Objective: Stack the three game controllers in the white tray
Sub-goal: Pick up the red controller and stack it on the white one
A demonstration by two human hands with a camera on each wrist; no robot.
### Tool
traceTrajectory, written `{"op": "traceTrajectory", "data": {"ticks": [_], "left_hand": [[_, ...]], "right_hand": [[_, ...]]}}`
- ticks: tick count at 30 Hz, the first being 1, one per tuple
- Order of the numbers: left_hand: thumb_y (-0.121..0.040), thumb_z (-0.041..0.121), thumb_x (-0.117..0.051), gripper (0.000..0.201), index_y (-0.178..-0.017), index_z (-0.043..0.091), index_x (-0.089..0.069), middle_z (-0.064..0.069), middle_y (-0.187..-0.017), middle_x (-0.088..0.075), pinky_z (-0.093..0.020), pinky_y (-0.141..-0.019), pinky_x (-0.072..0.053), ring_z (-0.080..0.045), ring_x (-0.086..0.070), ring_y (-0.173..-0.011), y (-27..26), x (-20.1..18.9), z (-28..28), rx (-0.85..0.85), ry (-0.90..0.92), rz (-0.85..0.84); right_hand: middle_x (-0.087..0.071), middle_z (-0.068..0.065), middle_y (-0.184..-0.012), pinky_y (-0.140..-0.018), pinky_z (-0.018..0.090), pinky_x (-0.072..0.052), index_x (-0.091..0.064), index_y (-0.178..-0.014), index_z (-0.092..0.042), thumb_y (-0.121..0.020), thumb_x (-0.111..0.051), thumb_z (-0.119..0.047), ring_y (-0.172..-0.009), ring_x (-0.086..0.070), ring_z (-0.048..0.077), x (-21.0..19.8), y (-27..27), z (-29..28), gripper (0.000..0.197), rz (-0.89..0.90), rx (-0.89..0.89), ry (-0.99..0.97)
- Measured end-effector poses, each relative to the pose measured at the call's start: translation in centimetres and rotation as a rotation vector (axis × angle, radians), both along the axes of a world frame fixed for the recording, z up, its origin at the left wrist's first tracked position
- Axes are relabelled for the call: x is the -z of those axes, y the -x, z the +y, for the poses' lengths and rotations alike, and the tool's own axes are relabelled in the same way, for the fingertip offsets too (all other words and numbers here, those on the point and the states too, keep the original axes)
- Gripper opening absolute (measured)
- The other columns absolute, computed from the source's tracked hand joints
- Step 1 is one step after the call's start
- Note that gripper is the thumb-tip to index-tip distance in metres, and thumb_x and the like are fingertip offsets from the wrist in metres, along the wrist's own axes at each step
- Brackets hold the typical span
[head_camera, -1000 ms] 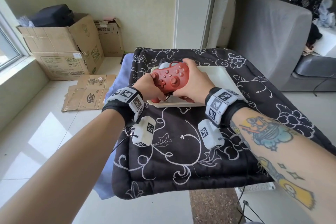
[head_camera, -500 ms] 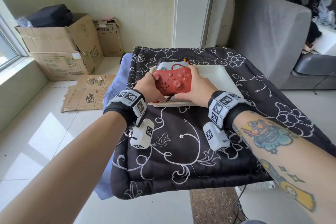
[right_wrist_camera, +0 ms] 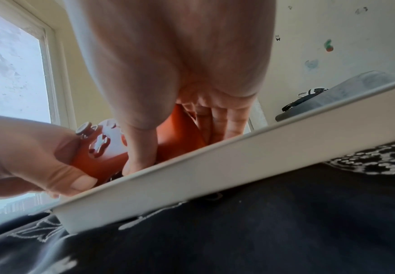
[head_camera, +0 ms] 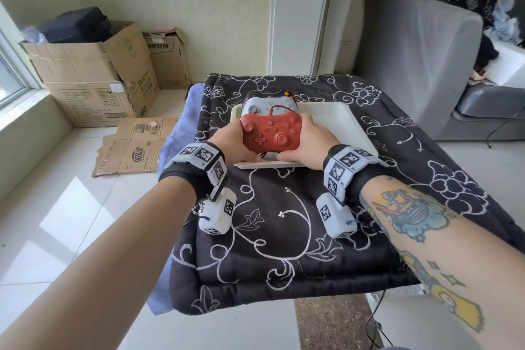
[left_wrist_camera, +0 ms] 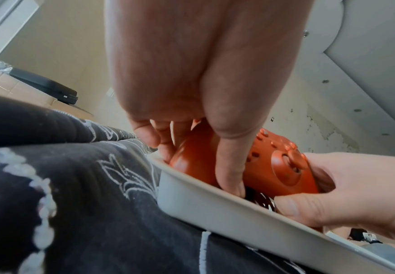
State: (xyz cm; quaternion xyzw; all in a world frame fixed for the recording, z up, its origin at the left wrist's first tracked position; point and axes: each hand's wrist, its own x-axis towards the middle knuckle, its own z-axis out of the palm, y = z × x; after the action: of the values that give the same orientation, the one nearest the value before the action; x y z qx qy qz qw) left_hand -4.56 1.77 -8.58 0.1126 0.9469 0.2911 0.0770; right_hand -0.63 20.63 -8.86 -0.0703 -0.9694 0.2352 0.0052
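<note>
A red game controller (head_camera: 271,133) (left_wrist_camera: 274,166) (right_wrist_camera: 102,152) sits face up on top of a grey controller (head_camera: 267,105), which lies on a black controller (head_camera: 281,93), at the left end of the white tray (head_camera: 335,119) (left_wrist_camera: 215,205) (right_wrist_camera: 215,166). My left hand (head_camera: 230,140) (left_wrist_camera: 192,144) grips the red controller's left handle and my right hand (head_camera: 311,140) (right_wrist_camera: 168,133) grips its right handle. Both thumbs reach down at the tray's near rim. The red braided cord runs over the grey controller.
The tray lies on a black quilt with white flower stitching (head_camera: 284,221) over a small table. Cardboard boxes (head_camera: 93,79) stand on the floor at the left. A grey sofa (head_camera: 426,51) stands at the right. The right half of the tray holds nothing.
Both hands have turned the red controller level and lowered it onto the grey one. The grey and black controllers now show behind it.
</note>
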Motion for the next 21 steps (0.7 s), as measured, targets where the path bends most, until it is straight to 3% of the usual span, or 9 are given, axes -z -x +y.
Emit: {"op": "traceTrajectory", "data": {"ticks": [5,9,11,14,16,19,21], "left_hand": [[-0.070,0.032,-0.082,0.080,-0.131,0.006,-0.038,-0.003,-0.109,-0.054,-0.028,-0.081,-0.040,-0.020,-0.052,-0.097,0.3,-0.2,0.2,0.006,0.040,-0.054],[-0.061,0.030,-0.085,0.058,-0.109,0.008,-0.061,-0.007,-0.096,-0.070,-0.031,-0.077,-0.052,-0.025,-0.067,-0.091,0.5,-0.1,0.2,0.002,0.038,-0.069],[-0.061,0.026,-0.085,0.044,-0.097,0.007,-0.067,-0.006,-0.084,-0.070,-0.031,-0.077,-0.053,-0.023,-0.067,-0.080,0.4,-0.1,0.2,-0.013,0.010,-0.093],[-0.062,0.022,-0.084,0.034,-0.089,0.007,-0.068,-0.004,-0.076,-0.066,-0.030,-0.074,-0.052,-0.020,-0.062,-0.072,0.3,-0.2,0.4,-0.026,-0.021,-0.137],[-0.058,0.023,-0.083,0.036,-0.086,0.007,-0.067,-0.007,-0.077,-0.067,-0.032,-0.075,-0.053,-0.023,-0.063,-0.074,0.2,-0.3,0.5,-0.035,-0.030,-0.161],[-0.040,0.036,-0.080,0.061,-0.094,0.012,-0.066,-0.009,-0.090,-0.073,-0.039,-0.084,-0.059,-0.025,-0.070,-0.087,0.4,0.0,0.6,-0.052,-0.019,-0.167],[-0.033,0.044,-0.078,0.080,-0.104,0.016,-0.056,-0.009,-0.101,-0.070,-0.042,-0.087,-0.057,-0.028,-0.067,-0.098,0.9,0.4,0.6,-0.077,-0.001,-0.166]], "right_hand": [[-0.063,0.000,-0.117,-0.090,0.039,-0.053,-0.041,-0.134,-0.022,-0.046,-0.069,-0.068,-0.103,-0.066,0.025,0.1,0.9,0.2,0.103,-0.075,-0.040,-0.044],[-0.072,-0.003,-0.101,-0.083,0.032,-0.052,-0.065,-0.111,-0.027,-0.060,-0.073,-0.059,-0.094,-0.067,0.022,-0.2,0.9,0.6,0.060,-0.106,-0.085,-0.086],[-0.072,-0.003,-0.100,-0.083,0.031,-0.051,-0.067,-0.109,-0.027,-0.063,-0.074,-0.057,-0.094,-0.067,0.022,-0.3,0.8,0.7,0.056,-0.110,-0.080,-0.068],[-0.072,-0.004,-0.104,-0.089,0.034,-0.052,-0.066,-0.113,-0.028,-0.061,-0.072,-0.060,-0.097,-0.066,0.021,-0.4,0.6,0.4,0.062,-0.130,-0.085,-0.038],[-0.071,-0.005,-0.106,-0.093,0.038,-0.052,-0.063,-0.117,-0.030,-0.052,-0.070,-0.067,-0.098,-0.067,0.020,0.0,1.1,0.2,0.075,-0.138,-0.093,-0.012],[-0.069,-0.006,-0.111,-0.094,0.039,-0.053,-0.054,-0.125,-0.029,-0.028,-0.066,-0.086,-0.101,-0.067,0.019,2.7,3.6,1.6,0.113,-0.134,-0.038,0.026],[-0.066,-0.004,-0.117,-0.096,0.040,-0.051,-0.051,-0.128,-0.027,-0.031,-0.062,-0.088,-0.107,-0.064,0.022,3.5,3.9,1.7,0.115,-0.160,0.013,0.011]]}}
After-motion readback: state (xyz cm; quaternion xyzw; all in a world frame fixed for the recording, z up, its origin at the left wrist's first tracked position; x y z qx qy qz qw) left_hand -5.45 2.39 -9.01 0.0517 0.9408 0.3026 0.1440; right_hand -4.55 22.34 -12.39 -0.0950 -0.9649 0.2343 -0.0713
